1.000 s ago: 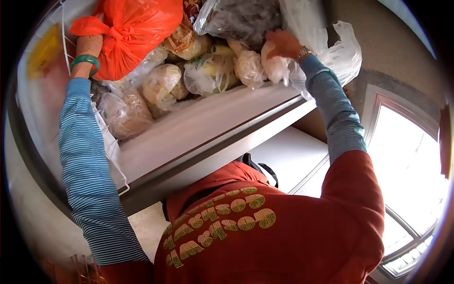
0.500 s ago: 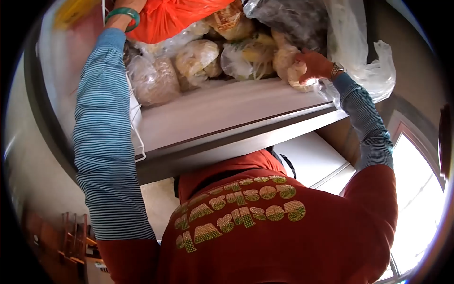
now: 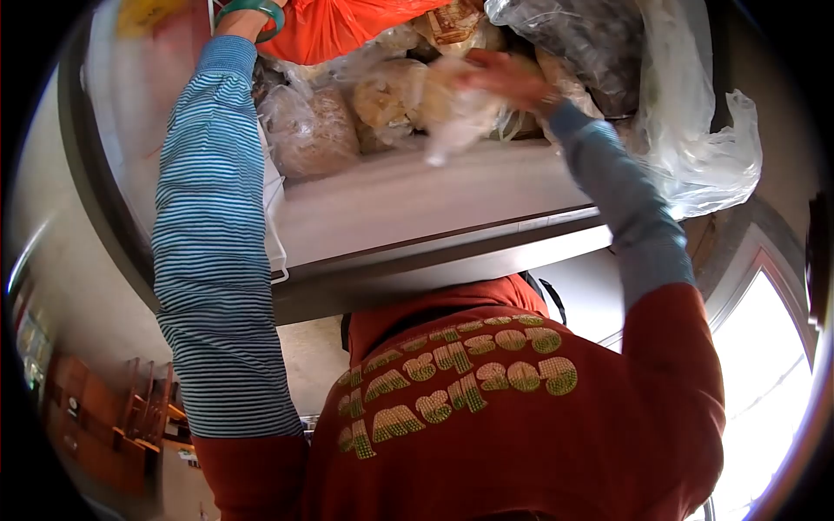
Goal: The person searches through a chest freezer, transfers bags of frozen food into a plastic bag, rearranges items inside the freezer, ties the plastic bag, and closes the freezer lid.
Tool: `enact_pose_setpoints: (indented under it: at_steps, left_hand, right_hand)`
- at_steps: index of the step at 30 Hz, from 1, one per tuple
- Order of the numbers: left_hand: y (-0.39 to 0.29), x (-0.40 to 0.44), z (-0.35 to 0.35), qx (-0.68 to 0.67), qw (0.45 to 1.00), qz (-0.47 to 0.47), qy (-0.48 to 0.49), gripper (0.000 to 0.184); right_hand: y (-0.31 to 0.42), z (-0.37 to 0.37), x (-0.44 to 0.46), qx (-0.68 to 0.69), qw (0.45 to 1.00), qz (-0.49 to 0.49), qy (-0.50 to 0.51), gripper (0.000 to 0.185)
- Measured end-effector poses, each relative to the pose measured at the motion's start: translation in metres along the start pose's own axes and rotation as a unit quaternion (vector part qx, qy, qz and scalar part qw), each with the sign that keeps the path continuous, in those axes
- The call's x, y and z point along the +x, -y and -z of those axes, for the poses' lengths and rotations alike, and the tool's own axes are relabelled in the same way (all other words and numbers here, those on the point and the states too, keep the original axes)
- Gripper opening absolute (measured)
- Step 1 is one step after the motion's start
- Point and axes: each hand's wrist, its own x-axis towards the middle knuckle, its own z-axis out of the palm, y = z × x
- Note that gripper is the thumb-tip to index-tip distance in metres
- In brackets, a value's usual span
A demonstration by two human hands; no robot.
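Observation:
At the top edge, my left hand [image 3: 250,16], with a green bangle at its wrist, is beside a red plastic bag [image 3: 347,26]; its fingers are cut off by the frame. My right hand [image 3: 504,78] is smeared by motion over the middle of the freezer-like chest. It grips a clear plastic bag of pale food [image 3: 447,108], also blurred. Below and around are other clear bags, one with pale, crumbly-looking contents [image 3: 313,130] and one with yellowish lumps [image 3: 382,95].
A greyish plastic bag [image 3: 565,43] lies at the back right. Loose clear plastic [image 3: 712,174] hangs over the right rim. The chest's front edge [image 3: 434,265] runs before my body, with a white wire rack [image 3: 276,234] at the left.
My right hand has moved left with the bag of pale food, from the right side to the middle. The whole view has shifted slightly; my left hand stays by the red bag.

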Motion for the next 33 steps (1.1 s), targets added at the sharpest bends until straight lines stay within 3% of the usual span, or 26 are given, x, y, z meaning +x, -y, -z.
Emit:
enact_pose_setpoints:
  at_steps: [2,5,7,9,10,12,15,17,21,23,27,33]
  left_hand:
    - [0.005,0.002,-0.001,0.009,1.0,-0.004,0.005,0.022]
    - [0.012,0.005,-0.01,0.016,1.0,-0.008,0.009,0.022]
    - [0.018,0.005,-0.016,0.019,1.0,-0.013,0.011,0.022]
    - [0.026,0.009,-0.018,0.027,0.999,-0.015,0.011,0.022]
    - [0.029,0.008,-0.019,0.028,0.999,-0.013,0.009,0.022]
    - [0.032,0.004,-0.021,0.031,0.999,-0.011,0.012,0.022]
    - [0.035,0.003,-0.024,0.03,0.999,-0.013,0.012,0.022]
    - [0.037,0.003,-0.025,0.03,0.999,-0.014,0.013,0.022]
    - [0.041,0.005,-0.026,0.031,0.999,-0.014,0.015,0.022]
    - [0.039,0.006,-0.028,0.031,0.999,-0.014,0.013,0.022]
    - [0.031,0.0,-0.029,0.03,0.999,-0.014,0.009,0.021]
    - [0.028,-0.011,-0.023,0.028,0.999,-0.008,0.011,0.021]
  right_hand:
    - [-0.014,-0.05,0.048,0.114,0.991,-0.03,-0.068,0.091]
    - [-0.011,-0.093,0.07,0.312,0.946,-0.007,-0.087,0.07]
    - [-0.032,-0.09,0.085,-0.003,0.982,0.019,-0.189,0.052]
    - [-0.056,-0.071,0.068,-0.123,0.958,0.063,-0.252,0.029]
    - [-0.06,-0.054,0.049,-0.105,0.955,0.033,-0.276,0.026]
    - [-0.075,-0.01,0.011,-0.291,0.905,-0.008,-0.309,0.03]
    - [-0.083,0.025,-0.051,-0.449,0.799,-0.082,-0.391,0.047]
    - [-0.091,0.027,-0.066,-0.429,0.797,-0.195,-0.378,0.06]
    - [-0.085,0.027,-0.068,-0.35,0.839,-0.279,-0.31,0.075]
    - [-0.081,0.023,-0.077,-0.426,0.859,-0.144,-0.246,0.082]
    - [-0.079,0.029,-0.067,-0.433,0.893,-0.002,-0.121,0.072]
    - [-0.084,0.005,-0.021,-0.462,0.884,-0.065,-0.023,0.06]
